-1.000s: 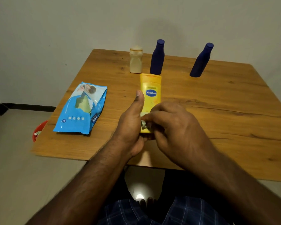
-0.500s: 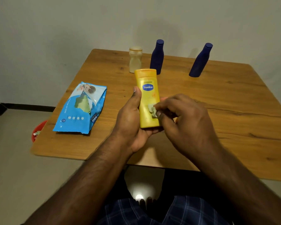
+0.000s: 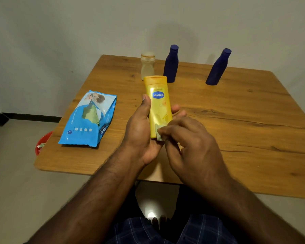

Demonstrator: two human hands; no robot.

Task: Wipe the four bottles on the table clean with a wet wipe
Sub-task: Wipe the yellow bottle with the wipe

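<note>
A: Where's your yellow bottle (image 3: pixel 159 104) right now?

B: Your left hand (image 3: pixel 141 131) grips it above the table (image 3: pixel 236 131), thumb along one side, fingertips round the other (cap end pointing away from you).

A: And your right hand (image 3: pixel 188 138)?

B: Its fingers pinch a wet wipe (image 3: pixel 159 133) against the bottle's lower end.

A: The other bottles?

B: The pale bottle (image 3: pixel 147 65) and two blue bottles (image 3: pixel 171 65) (image 3: pixel 218 67) stand at the far edge. The wipes packet (image 3: pixel 88 119) lies to your left.
</note>
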